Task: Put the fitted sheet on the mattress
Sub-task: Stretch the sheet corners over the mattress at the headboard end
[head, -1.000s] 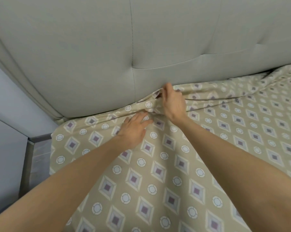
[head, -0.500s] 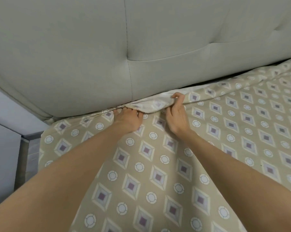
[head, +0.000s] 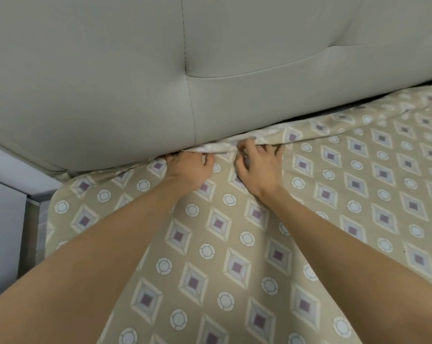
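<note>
A grey padded headboard (head: 110, 70) fills the upper half of the view. Below it the patterned sheet (head: 234, 244) lies spread flat, and its far rim is bunched at the gap under the headboard, where a strip of white underside is turned up. Both bare forearms reach in to that fold. The right hand (head: 259, 167) has its fingers curled over the folded rim, gripping it. The left hand (head: 187, 170) lies just beside it, its fingertips hidden under the fold, so its grip cannot be told.
</note>
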Motion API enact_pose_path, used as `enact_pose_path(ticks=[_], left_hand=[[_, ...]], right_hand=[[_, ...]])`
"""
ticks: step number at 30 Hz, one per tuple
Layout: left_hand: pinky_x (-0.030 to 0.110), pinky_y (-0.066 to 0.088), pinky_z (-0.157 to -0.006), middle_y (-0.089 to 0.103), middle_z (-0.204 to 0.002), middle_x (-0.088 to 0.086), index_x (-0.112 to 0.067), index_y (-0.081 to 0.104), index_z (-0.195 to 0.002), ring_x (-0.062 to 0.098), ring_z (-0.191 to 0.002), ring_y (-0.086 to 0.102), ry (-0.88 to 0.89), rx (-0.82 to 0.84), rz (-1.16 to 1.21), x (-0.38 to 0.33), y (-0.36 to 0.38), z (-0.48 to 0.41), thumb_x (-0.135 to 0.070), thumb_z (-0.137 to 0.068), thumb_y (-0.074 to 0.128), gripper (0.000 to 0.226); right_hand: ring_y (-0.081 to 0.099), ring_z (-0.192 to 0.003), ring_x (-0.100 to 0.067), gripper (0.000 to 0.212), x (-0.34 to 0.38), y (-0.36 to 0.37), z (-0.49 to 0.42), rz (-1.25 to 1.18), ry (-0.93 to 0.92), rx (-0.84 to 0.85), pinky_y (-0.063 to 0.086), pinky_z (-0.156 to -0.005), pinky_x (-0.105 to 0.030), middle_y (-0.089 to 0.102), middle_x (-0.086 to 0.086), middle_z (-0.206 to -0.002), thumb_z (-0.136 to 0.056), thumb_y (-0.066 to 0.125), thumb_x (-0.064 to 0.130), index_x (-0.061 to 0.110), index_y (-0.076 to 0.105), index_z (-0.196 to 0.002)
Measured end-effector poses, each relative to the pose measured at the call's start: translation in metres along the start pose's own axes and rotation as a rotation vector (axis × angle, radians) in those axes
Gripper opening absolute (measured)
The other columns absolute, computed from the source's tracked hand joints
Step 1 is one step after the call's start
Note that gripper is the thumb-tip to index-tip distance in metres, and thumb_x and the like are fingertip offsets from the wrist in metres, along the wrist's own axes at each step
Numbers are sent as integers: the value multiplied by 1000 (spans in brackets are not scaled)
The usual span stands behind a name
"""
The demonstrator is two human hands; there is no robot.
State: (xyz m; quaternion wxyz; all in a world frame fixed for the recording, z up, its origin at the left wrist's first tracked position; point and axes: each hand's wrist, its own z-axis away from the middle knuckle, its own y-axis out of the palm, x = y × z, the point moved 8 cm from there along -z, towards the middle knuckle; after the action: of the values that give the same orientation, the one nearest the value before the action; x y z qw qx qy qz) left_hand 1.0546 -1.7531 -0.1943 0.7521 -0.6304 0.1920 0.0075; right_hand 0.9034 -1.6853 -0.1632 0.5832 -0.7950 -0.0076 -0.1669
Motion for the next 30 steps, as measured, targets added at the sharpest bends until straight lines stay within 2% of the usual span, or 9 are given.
enact_pose_path(ticks=[2,3,6,9,15,20,22,26,30], left_hand=[[47,37,-104,62,-121,19,-11,59,-117,34,-117,55,11,17,-37,-3,0,0,-39,-98,27,46],[47,38,-103,62,-122,18,-12,56,-118,35,-117,55,16,19,-32,-4,-1,-1,-37,-99,26,44],[49,40,-96,60,-123,13,-13,51,-121,34,-115,55,20,21,-24,-4,0,-3,-29,-98,21,41],[50,41,-94,58,-124,13,-11,50,-123,34,-113,55,22,33,-38,-6,4,-3,-27,-97,20,42],[45,37,-103,56,-131,17,-13,51,-129,32,-124,50,-13,99,-162,-13,6,-16,-38,-96,24,50],[41,39,-104,56,-131,15,-13,56,-125,30,-123,50,49,87,-147,-10,9,-25,-41,-95,22,52],[39,39,-105,55,-132,13,-16,55,-124,29,-123,49,83,102,-74,-6,8,-24,-40,-97,22,49],[36,42,-103,57,-131,13,-19,52,-127,30,-121,52,174,99,41,7,0,-9,-38,-101,22,43],[37,43,-100,59,-131,9,-23,52,-129,29,-120,54,169,-32,7,42,-14,12,-36,-100,23,43]], right_hand=[[46,-124,-34,40,-10,16,-10,61,104,196,4,-111,-66,62,-3,-124,-93,31,37,30,48,-129],[41,-129,-33,43,-13,19,-15,74,112,241,0,-111,-66,58,-1,-132,-93,27,38,34,45,-133],[46,-123,-29,45,-17,18,-28,116,66,207,17,-114,-52,60,-4,-128,-92,28,34,30,54,-128],[48,-118,-31,42,-18,18,-37,109,52,189,30,-107,-42,59,-11,-123,-92,32,29,21,61,-122],[46,-126,-34,58,-22,42,-63,226,139,409,25,-109,-46,57,-19,-131,-94,21,39,11,62,-122],[23,-145,-28,61,-23,63,-79,192,159,497,11,-116,-49,34,-1,-154,-92,21,54,30,32,-147],[29,-142,-27,55,-19,62,-81,205,137,459,15,-113,-46,40,1,-150,-93,23,50,32,37,-143],[47,-124,-34,55,-12,51,-68,275,112,386,21,-110,-47,59,-17,-129,-98,19,38,11,60,-123],[42,-124,-39,50,16,49,-46,251,18,376,8,-113,-59,58,-14,-129,-99,20,34,13,60,-121]])
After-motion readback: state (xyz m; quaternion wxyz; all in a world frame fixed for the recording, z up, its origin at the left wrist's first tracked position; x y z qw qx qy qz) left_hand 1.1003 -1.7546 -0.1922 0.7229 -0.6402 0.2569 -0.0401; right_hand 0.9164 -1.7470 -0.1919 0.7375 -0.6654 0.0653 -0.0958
